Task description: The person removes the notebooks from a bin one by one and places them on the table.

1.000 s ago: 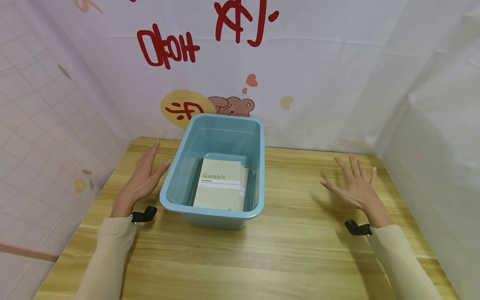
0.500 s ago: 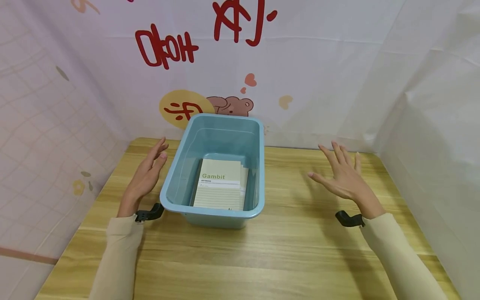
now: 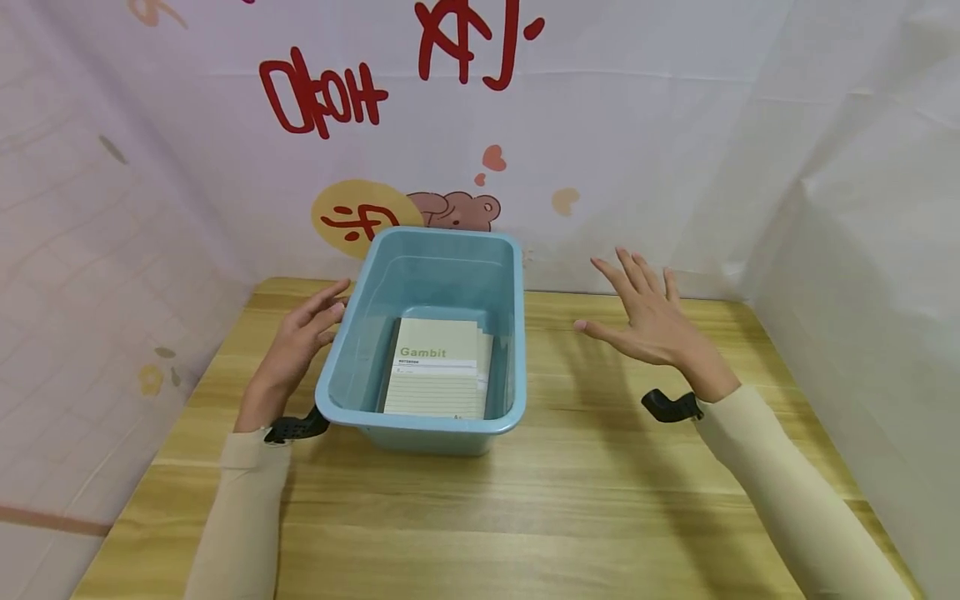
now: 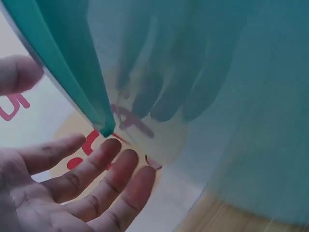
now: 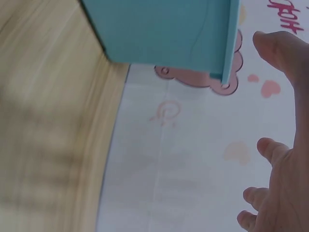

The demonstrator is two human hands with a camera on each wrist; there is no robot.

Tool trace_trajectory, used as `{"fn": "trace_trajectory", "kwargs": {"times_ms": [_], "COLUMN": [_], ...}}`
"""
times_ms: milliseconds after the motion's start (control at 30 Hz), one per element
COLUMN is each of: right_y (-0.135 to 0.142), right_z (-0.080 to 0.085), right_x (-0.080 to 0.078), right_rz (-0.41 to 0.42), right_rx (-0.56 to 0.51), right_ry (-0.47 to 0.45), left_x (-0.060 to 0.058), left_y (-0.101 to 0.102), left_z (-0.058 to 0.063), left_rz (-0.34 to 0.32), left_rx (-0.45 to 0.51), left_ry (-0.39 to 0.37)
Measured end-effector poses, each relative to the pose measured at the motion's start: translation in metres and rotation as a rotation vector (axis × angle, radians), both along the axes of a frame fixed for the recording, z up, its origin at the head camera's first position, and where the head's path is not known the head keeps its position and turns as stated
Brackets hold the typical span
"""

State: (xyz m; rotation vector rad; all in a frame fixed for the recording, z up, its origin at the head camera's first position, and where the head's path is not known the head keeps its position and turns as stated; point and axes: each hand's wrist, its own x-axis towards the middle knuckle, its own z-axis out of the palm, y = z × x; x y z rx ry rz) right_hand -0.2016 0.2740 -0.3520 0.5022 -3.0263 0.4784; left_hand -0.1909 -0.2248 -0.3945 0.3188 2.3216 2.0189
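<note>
A blue plastic basin (image 3: pixel 420 423) stands on the wooden table, left of the middle. Inside it lie pale notebooks, the top notebook (image 3: pixel 435 367) marked "Gambit". My left hand (image 3: pixel 291 354) is at the basin's left side, fingers slightly bent. In the left wrist view, the left hand's fingers (image 4: pixel 104 181) are spread near the basin's outer wall (image 4: pixel 203 96), with the thumb by the rim; whether they touch it I cannot tell. To the right of the basin, my right hand (image 3: pixel 651 325) hovers above the table, fingers spread and holding nothing.
The wooden table (image 3: pixel 570 508) reaches back to a white printed cloth (image 3: pixel 637 125) with red lettering and a bear. More cloth hangs at the left and right sides. Black camera mounts (image 3: pixel 671 406) sit on both wrists.
My right hand has moved left and away from me, nearer the basin. My left hand has come in closer to the basin's left side. The basin and notebooks stay in place on the table.
</note>
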Motion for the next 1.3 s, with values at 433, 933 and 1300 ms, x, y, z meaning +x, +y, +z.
{"fn": "trace_trajectory", "kwargs": {"times_ms": [433,933,1300], "right_y": [-0.039,-0.090,-0.130], "right_z": [0.027,0.054,0.057], "right_x": [-0.020,-0.037,-0.049], "right_rz": [0.081,0.159,0.209], "right_rx": [0.041,0.067,0.101], "right_ry": [0.042,0.052,-0.032], "left_x": [0.000,0.000,0.000], "left_y": [0.007,0.001,-0.005], "left_z": [0.001,0.006,0.006], "left_rz": [-0.070,-0.177,-0.224], "left_rx": [0.396,0.546,0.550], "left_ry": [-0.184,-0.227,-0.230]}}
